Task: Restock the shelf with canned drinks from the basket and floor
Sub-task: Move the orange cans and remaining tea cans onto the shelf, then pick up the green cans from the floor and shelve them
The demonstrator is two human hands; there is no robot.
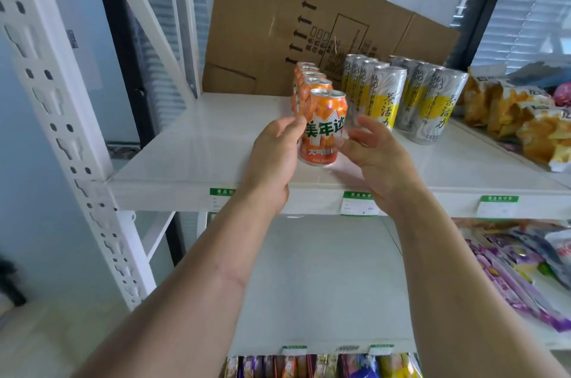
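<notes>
Both forearms come up from the bottom edge toward the white shelf (191, 155), so that's what sits closest to the lens. Left hand (273, 158) has its grip wrapped on the left side of an orange can (324, 127), thumb pressed near the label, fingers curled round the side of it. Right hand (375, 152) is just beside that can on its right, fingers loosely spread and relaxed, grip not closed on anything; can't tell if the fingertips actually touch the can.

Orange can stands upright on the shelf, near the front edge, at the head of a row of orange cans (309, 78) running straight back behind it. Just right of the orange can are two rows of taller silver and yellow cans (411, 99), also upright. Behind the orange can a flattened cardboard box (293, 25) leans against the back of the shelving. Further right of the orange can there's a pile of yellow snack bags (519, 118).

Green and white price tags (358, 204) are stuck along the shelf's front lip below the orange can. Lower down and to the right, purple packets (513, 272) lie on the next shelf. Left of the orange can is the white perforated upright post (61, 130).
</notes>
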